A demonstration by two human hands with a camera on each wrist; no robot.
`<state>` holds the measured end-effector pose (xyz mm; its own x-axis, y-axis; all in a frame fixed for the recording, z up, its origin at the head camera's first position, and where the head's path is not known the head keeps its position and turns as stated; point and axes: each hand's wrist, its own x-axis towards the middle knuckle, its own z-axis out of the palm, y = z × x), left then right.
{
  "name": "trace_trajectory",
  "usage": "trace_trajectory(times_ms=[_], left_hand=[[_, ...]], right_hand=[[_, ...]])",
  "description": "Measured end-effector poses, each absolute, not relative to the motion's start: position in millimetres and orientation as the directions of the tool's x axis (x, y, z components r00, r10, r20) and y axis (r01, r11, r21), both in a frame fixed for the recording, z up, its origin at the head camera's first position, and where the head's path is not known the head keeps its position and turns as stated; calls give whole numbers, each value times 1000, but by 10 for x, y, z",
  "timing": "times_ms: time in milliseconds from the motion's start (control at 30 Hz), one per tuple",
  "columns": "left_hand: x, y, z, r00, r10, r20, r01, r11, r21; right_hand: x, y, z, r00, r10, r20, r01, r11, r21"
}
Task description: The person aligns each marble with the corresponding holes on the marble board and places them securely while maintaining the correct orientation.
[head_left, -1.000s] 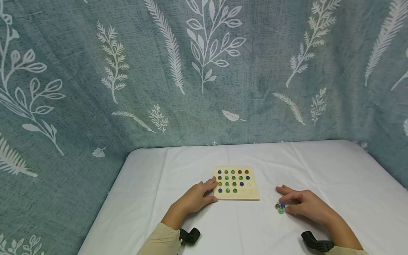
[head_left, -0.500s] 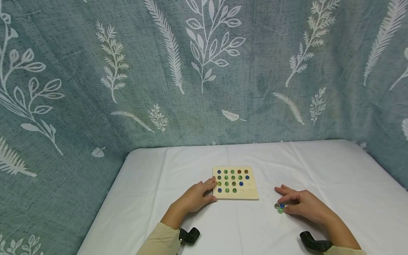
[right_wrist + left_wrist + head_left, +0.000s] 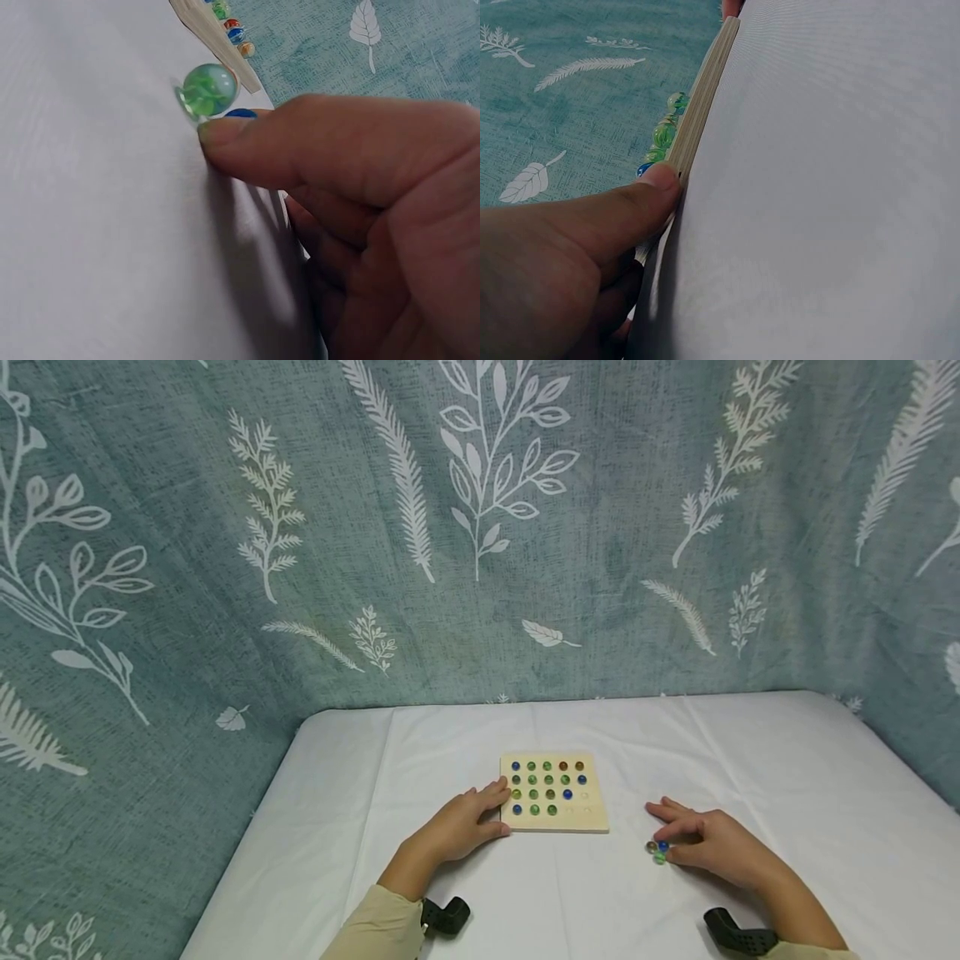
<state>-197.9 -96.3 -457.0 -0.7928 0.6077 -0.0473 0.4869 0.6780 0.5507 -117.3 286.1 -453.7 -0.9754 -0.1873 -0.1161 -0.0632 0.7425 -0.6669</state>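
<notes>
A pale wooden board lies on the white cloth, with glass marbles in rows of hollows. A few hollows near its right front corner hold no marble. My left hand rests at its left edge, fingers fairly straight and the thumb against the near corner. Right of the board, my right hand pinches a blue marble between thumb and index finger; in the right wrist view the thumb mostly hides it. Beside it on the cloth sit a green marble and a brown marble.
White cloth covers the table, lightly creased. A grey-green curtain with white leaf prints hangs behind and at both sides. Each wrist carries a black device, one left and one right.
My right thumb and index finger have drawn in slightly at the blue marble. The left hand and board have stayed in place.
</notes>
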Motion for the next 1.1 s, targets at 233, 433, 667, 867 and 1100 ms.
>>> trace_trajectory(times_ms=[233, 433, 667, 867, 1100], left_hand=[[-1992, -970, -4570, -794, 606, -45, 489, 681, 545], [-1995, -977, -4571, -791, 610, -46, 492, 679, 545], [-1990, -973, -4590, -789, 612, -46, 492, 676, 549], [-2001, -976, -4601, -791, 609, -50, 488, 679, 549], [-1976, -969, -4594, -795, 605, -45, 488, 681, 545]], right_hand=[[-1187, 2845, -4524, -977, -186, -108, -67, 740, -669], [-1180, 2837, -4516, -975, -189, -114, -69, 751, -657], [-1180, 2865, -4476, -983, -176, -49, -95, 725, -682], [-1295, 2710, -4438, -998, -65, 17, -58, 724, -687], [-1480, 2330, -4427, -992, 125, -26, 100, 638, -763]])
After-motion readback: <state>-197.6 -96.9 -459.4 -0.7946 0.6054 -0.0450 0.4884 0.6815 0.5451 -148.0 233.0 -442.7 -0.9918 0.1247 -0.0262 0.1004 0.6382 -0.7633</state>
